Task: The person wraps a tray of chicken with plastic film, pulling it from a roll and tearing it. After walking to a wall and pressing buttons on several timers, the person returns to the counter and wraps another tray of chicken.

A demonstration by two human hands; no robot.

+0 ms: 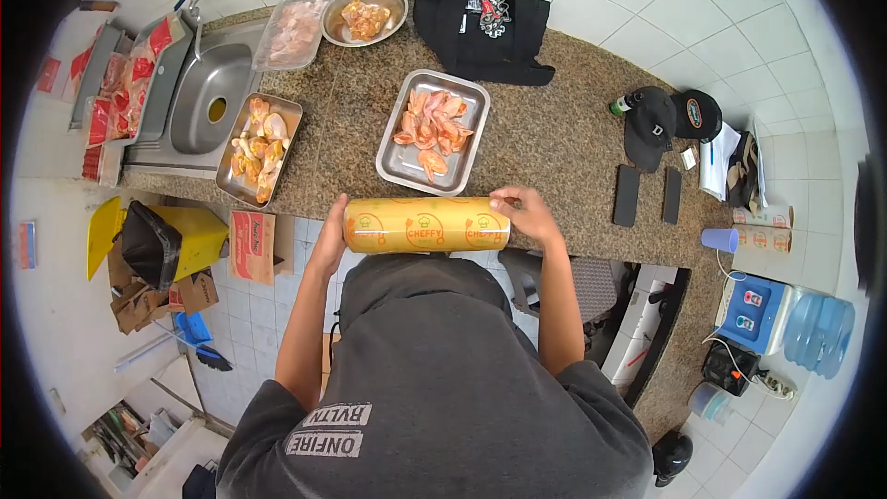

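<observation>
A large yellow roll of film printed with "CHEFFY" lies level along the counter's front edge, held between my two hands. My left hand presses on its left end, and my right hand grips the top of its right end. Just beyond the roll, a steel tray holds raw chicken wings. Another metal tray with chicken pieces stands to the left, beside the sink.
Behind are a plastic container, a steel bowl with meat and a black cloth bag. Caps, two dark phone-like slabs and a cup stand right; the sink is left.
</observation>
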